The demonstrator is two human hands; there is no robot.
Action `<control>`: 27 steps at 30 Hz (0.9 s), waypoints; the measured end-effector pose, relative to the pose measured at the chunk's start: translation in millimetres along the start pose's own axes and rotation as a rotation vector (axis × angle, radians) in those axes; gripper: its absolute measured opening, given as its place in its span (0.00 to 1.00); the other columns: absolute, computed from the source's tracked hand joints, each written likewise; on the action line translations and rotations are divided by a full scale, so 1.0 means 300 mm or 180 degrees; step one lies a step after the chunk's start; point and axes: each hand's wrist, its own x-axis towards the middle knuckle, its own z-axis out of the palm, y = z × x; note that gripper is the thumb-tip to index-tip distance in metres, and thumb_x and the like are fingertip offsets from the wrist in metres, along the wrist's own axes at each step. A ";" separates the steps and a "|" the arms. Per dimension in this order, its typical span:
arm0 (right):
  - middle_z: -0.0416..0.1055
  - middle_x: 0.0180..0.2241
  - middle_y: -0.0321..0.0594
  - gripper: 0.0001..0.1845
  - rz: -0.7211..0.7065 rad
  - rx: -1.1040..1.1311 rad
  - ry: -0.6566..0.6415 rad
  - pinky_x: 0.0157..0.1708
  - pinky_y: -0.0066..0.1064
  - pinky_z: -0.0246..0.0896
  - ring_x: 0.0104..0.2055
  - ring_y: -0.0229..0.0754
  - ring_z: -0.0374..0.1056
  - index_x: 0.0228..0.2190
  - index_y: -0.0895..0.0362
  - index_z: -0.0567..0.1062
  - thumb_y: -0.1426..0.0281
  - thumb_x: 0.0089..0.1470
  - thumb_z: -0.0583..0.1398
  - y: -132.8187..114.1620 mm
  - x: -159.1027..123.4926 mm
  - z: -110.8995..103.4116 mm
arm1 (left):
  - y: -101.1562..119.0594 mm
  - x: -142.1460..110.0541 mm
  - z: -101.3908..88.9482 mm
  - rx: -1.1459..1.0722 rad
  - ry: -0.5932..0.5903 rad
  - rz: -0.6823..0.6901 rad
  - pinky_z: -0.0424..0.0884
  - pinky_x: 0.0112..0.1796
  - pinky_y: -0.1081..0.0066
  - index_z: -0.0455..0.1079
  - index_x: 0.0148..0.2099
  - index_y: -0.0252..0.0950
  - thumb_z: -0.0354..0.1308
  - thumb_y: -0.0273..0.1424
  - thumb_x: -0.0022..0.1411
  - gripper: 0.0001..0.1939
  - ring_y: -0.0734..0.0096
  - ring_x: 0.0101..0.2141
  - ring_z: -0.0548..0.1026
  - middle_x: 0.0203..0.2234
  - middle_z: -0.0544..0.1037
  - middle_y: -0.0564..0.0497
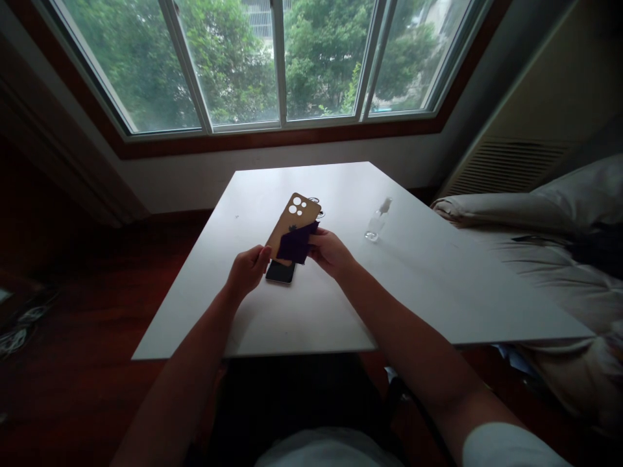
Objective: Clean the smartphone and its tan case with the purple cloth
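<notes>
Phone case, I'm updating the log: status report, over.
Left hand: grip on phone case at lower left. Right hand: holding purple cloth across its lower part. Phone partly hidden behind; spray bottle apart, rightward.

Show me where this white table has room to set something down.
The white table has bare room between the spray bottle and its near right corner, and between the left hand and the table's left edge. The middle is crowded with the phone case, purple cloth, right hand and phone.

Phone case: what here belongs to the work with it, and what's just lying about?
Probably belongs:
phone case, in left hand
purple cloth, in right hand
phone
spray bottle

Seemingly lying about:
white cables on floor
beige fabric at right
</notes>
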 end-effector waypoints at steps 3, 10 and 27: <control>0.83 0.35 0.40 0.14 -0.0207 0.0264 0.0051 0.37 0.29 0.76 0.34 0.41 0.78 0.36 0.59 0.82 0.79 0.44 0.70 -0.024 0.009 -0.010 | -0.011 0.000 -0.005 0.0103 -0.0095 0.0049 0.60 0.28 0.72 0.63 0.25 0.37 0.49 0.44 0.75 0.25 0.75 0.21 0.65 0.17 0.68 0.56; 0.83 0.37 0.40 0.10 -0.0602 0.0641 0.0086 0.39 0.28 0.78 0.36 0.40 0.79 0.37 0.59 0.80 0.78 0.51 0.67 -0.040 0.033 -0.026 | -0.020 -0.005 -0.007 -0.0005 -0.0223 0.0008 0.59 0.28 0.72 0.64 0.27 0.37 0.50 0.46 0.74 0.25 0.75 0.22 0.66 0.19 0.69 0.56; 0.83 0.41 0.45 0.18 0.0175 -0.0238 -0.0856 0.49 0.42 0.74 0.44 0.50 0.78 0.37 0.59 0.83 0.73 0.40 0.74 0.133 -0.048 0.047 | -0.002 -0.007 0.002 -0.0108 0.0172 -0.0128 0.61 0.28 0.73 0.65 0.27 0.37 0.51 0.45 0.74 0.24 0.75 0.22 0.67 0.18 0.70 0.56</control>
